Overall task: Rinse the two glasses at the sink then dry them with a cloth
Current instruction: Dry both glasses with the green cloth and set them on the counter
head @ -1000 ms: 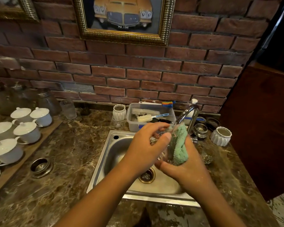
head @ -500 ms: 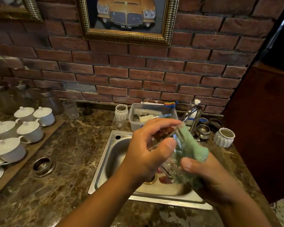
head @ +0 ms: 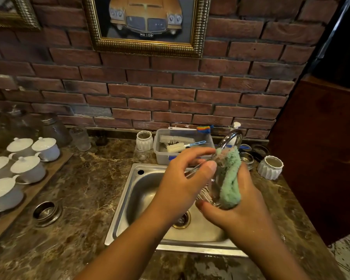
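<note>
**Glass held over the sink, green cloth pressed against it**

A brown marbled counter (head: 85,199) runs under a red brick wall (head: 170,93), and a steel sink (head: 141,190) is set into it, its drain partly hidden by the forearms. Above the basin both hands meet around one clear glass (head: 210,188). The glass is see-through and hard to trace; it lies tilted, its long axis running from lower right up toward the upper left, though which end is the mouth I cannot tell. The left hand (head: 182,182) curls round its upper part, thumb and fingers pinching the thin edge. The right hand (head: 242,211) cups it from below and is closed on a fluffy green cloth (head: 228,178), which is pressed against the far side of the glass and stands upright along it.

Just behind the cloth rises the curved chrome faucet (head: 230,138), its lower part covered by the hands. A grey plastic tub (head: 182,146) with brushes sits behind the sink. White lidded cups (head: 28,168) stand on a wooden board at the left, well apart. A white ribbed pot (head: 270,167) stands to the right of the sink. A second clear glass (head: 80,138) stands by the wall.
</note>
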